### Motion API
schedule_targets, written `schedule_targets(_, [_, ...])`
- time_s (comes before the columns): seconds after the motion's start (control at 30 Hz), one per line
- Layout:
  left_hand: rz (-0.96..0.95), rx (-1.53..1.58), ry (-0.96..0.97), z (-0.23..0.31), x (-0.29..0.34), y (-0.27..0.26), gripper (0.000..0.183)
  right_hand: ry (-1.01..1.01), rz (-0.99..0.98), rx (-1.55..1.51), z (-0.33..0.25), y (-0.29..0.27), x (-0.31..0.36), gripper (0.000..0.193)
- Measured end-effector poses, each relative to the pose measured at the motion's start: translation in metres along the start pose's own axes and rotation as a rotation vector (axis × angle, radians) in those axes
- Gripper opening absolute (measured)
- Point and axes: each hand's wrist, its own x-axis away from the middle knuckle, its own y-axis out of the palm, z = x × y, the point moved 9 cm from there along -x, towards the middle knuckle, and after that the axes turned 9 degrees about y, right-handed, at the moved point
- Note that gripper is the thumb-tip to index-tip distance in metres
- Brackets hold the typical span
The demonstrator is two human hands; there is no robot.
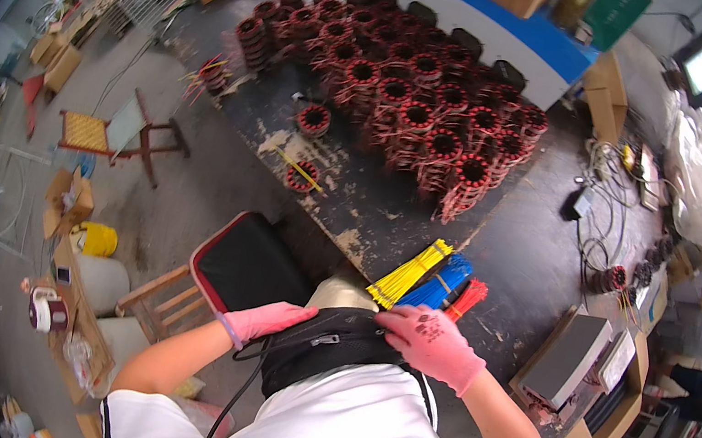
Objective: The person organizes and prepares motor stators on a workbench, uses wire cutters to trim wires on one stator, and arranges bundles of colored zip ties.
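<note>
A black waist bag [318, 357] with a zip sits across my front. My left hand [267, 321], in a pink glove, grips its left edge, fingers partly hidden. At the bag's upper right, my right hand [434, 346], also pink-gloved, has its fingers curled onto the edge. Just beyond the right hand lie bundles of thin cable ties: yellow [410, 273], blue [441, 280] and red [467, 300]. Farther off on the dark worktable [361, 212], a motor stator [302, 177] with red windings has a yellow tie across it. Another stator [314, 119] sits behind it.
Many stacked stators [415, 114] fill the table's far side. A black-seated chair [250, 265] stands at the table's left edge. To the right are a grey box [564, 359], an open carton [608, 429] and tangled cables [602, 215]. A folding stool [128, 135] stands left.
</note>
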Motion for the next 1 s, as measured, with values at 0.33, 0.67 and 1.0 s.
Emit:
schedule_targets(0.33, [0.136, 0.276, -0.274, -0.066, -0.003, -0.045, 0.040, -0.170, 0.014, 0.159, -0.015, 0.007, -0.023, 0.025])
schedule_targets(0.67, [0.137, 0.537, -0.380, -0.076, -0.013, -0.054, 0.038, -0.641, 0.205, 0.239, -0.091, 0.017, -0.058, 0.015])
schedule_targets(1.0, [0.235, 0.362, -0.332, -0.065, -0.019, -0.069, 0.039, -0.567, 0.159, -0.558, -0.101, -0.018, -0.044, 0.031])
